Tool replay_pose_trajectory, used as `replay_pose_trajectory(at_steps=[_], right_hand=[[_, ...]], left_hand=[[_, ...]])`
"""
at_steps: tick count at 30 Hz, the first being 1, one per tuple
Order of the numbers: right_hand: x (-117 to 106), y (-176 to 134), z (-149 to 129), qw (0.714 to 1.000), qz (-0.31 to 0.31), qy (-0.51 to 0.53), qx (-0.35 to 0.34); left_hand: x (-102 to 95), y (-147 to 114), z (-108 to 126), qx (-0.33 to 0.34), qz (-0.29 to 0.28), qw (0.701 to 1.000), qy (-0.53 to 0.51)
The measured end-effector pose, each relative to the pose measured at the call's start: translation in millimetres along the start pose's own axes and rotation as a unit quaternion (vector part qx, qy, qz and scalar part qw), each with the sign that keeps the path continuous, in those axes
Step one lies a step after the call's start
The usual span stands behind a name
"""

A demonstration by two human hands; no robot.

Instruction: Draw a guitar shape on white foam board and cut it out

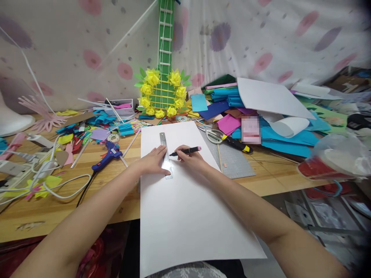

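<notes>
One large white sheet [185, 224], laid on the wooden table [272, 175], its near end overhanging the front edge above the worker's lap; a nudge from the body could pull it askew. One left hand [152, 160], thumb set apart from the fingers, pressing from the left on one steel ruler [166, 163]; uneven pressure could let the ruler pivot, and a careless thumb could catch ink. One right hand [189, 156], fingers closed round one black marker [191, 150] with a pink end. The ruler lies on the sheet, under the left thumb and fingertips; the marker's tip points from the right fingers to just beside the ruler's right edge. Whether it touches the paper, I can't tell from here.

Item, left: one blue glue gun [106, 157]. Item, right: scissors [214, 136], partly on a grey mat [239, 168]. Behind: one green guitar-shaped panel [164, 94], ringed with yellow paper flowers [175, 78]. Farthest: one pale curtain [121, 23], spotted pink and purple.
</notes>
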State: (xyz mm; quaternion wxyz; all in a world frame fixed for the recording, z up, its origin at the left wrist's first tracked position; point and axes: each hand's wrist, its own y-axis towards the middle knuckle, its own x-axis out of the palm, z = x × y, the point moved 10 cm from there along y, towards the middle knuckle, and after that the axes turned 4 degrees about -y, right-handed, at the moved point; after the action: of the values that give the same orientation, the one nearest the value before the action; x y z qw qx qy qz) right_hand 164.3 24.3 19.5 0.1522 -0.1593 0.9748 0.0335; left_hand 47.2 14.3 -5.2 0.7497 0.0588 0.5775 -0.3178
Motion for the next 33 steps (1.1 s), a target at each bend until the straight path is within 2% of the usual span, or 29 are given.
replay_pose_trajectory(at_steps=[4,7,14,16,19,23,26,33], right_hand=[[-30,-3,8,0.996,0.072,0.046,0.014],[-43,-8,15,0.996,0.079,0.042,0.018],[-42,-13,30,0.995,0.077,0.057,0.035],[-40,-12,31,0.994,0.084,0.059,0.037],[-41,-9,34,0.991,0.108,0.061,0.044],[-39,-3,40,0.989,0.122,0.069,0.051],[-37,-3,46,0.986,0.133,0.076,0.063],[-36,-6,46,0.987,0.139,0.073,0.048]], left_hand=[[-1.0,-3,0,0.011,0.010,1.000,-0.002],[-5.2,-9,-3,0.010,0.029,0.999,-0.010],[-14.4,-21,-11,-0.023,0.053,0.998,-0.006],[-18.9,-19,-12,-0.045,0.084,0.995,-0.016],[-33.0,-12,-16,-0.087,0.163,0.983,-0.027],[-53.8,0,-31,-0.194,0.246,0.949,-0.039],[-58.4,11,-39,-0.258,0.247,0.933,-0.040],[-57.5,28,-37,-0.316,0.215,0.924,-0.017]])
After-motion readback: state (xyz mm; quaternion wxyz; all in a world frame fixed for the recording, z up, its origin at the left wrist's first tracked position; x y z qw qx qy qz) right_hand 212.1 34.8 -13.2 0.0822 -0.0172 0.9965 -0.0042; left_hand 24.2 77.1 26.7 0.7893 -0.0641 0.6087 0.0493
